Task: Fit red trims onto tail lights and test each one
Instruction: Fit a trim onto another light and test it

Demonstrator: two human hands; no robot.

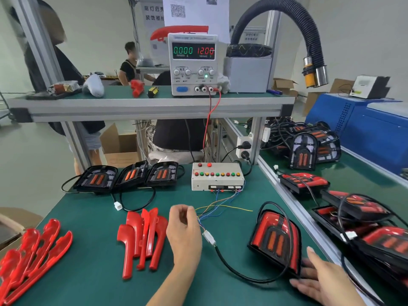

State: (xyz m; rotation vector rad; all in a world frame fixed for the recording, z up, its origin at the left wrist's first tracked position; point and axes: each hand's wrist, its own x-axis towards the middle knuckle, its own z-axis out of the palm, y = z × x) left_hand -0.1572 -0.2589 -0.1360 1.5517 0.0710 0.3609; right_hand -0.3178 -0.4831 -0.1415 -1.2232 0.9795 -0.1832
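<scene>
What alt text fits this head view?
A person's right hand rests open beside a red-trimmed tail light plugged into a white connector; the left hand hovers near the wires, with loose red trims alongside.

On the bench, a tail light stands to the right, its cable looping left to a connector joined to wires from the test box behind. Left of the box, three tail lights sit in a row. Trims lie in the middle, more trims at far left. The power supply sits on the shelf above. Finished lights lie on the belt to the right.
</scene>
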